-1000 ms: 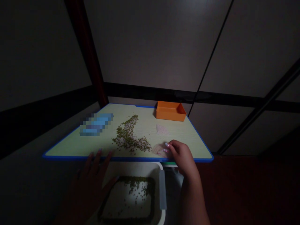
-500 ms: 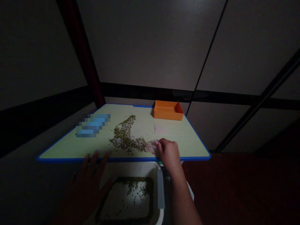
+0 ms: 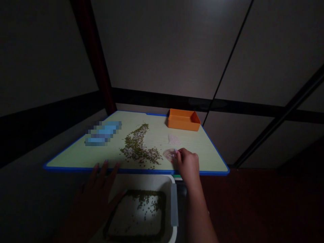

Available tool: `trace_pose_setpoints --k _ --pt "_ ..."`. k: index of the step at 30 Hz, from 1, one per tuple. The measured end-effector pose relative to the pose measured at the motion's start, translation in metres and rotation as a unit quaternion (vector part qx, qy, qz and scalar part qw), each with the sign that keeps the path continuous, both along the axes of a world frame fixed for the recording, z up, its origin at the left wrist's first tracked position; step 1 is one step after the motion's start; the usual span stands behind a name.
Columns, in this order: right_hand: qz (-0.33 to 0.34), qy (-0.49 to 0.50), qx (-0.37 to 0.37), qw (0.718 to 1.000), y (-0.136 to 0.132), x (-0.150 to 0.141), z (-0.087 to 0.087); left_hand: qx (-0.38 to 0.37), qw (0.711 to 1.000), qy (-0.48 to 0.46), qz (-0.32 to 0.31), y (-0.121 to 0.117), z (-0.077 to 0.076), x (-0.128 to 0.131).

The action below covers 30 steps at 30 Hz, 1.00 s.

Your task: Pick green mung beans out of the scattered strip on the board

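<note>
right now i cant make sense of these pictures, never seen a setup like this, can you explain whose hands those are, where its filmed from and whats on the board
There is no machine here: the two bare hands belong to the person wearing the camera on their head, which looks forward and down. Every picture comes from it.

The pale board with a blue rim carries scattered small green grains, a pale pinkish patch, an orange box and something blue, blurred out. The right hand seems to pinch a thin see-through piece. The left hand, fingers spread, is by the white container at the near edge, which holds more grains.
</note>
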State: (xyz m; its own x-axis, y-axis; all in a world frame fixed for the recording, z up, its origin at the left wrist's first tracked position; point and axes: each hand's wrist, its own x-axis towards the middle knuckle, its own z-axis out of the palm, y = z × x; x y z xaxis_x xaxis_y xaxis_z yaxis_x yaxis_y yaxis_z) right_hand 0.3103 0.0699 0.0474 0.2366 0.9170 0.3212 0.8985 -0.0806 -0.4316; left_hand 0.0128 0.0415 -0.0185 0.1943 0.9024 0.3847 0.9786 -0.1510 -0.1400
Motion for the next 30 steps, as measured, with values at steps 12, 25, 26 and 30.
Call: trace_pose_setpoints --k 12,25,26,30 --pt "0.112 0.078 0.049 0.989 -0.011 -0.001 0.003 0.015 1.000 -0.005 -0.007 0.000 -0.008 -0.003" --pt "0.169 0.071 0.010 0.983 -0.010 -0.003 0.001 -0.028 1.000 -0.006 0.004 0.000 -0.002 -0.001" --pt "0.168 0.068 0.009 0.983 -0.009 -0.004 0.001 -0.026 1.000 -0.005 0.006 0.000 -0.003 -0.001" --pt "0.157 0.062 0.012 0.986 -0.009 -0.005 0.001 -0.002 1.000 0.010 0.003 0.000 -0.007 -0.003"
